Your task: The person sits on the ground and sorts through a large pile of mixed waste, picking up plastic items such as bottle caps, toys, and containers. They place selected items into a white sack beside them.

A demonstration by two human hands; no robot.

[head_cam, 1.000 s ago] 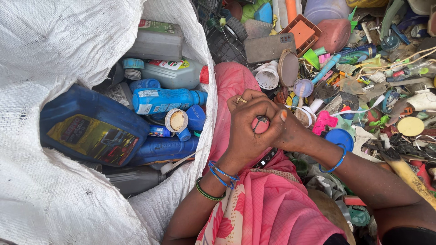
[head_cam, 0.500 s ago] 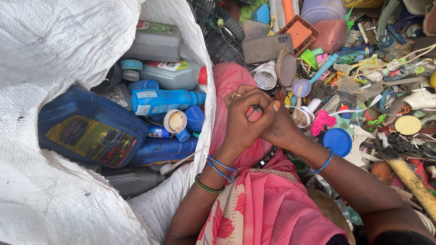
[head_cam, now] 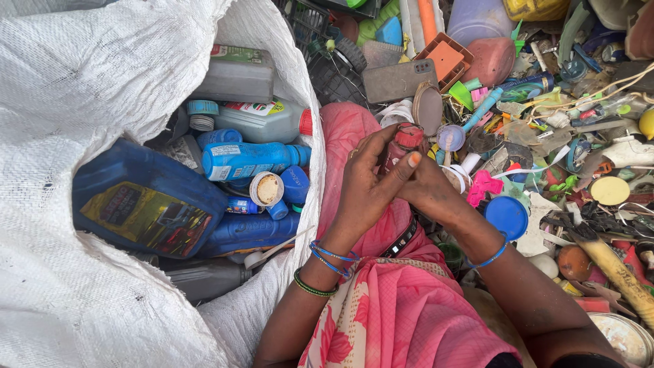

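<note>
We pinch a small red bottle (head_cam: 402, 144) with both hands, left hand (head_cam: 366, 187), right hand (head_cam: 430, 191). White sack (head_cam: 82, 82) is already part-filled with blue bottles (head_cam: 248, 160); a big scrap pile (head_cam: 545, 136) is left unsorted.

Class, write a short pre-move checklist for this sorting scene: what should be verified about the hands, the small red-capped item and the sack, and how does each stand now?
1. Left hand grips small red-capped bottle: ok.
2. Right hand also on it: ok.
3. Cap loose or tight: cannot tell.
4. White woven sack mouth open: ok.
5. Room left in the sack above the blue jug: ok.
6. Bottle empty: cannot tell.
</note>
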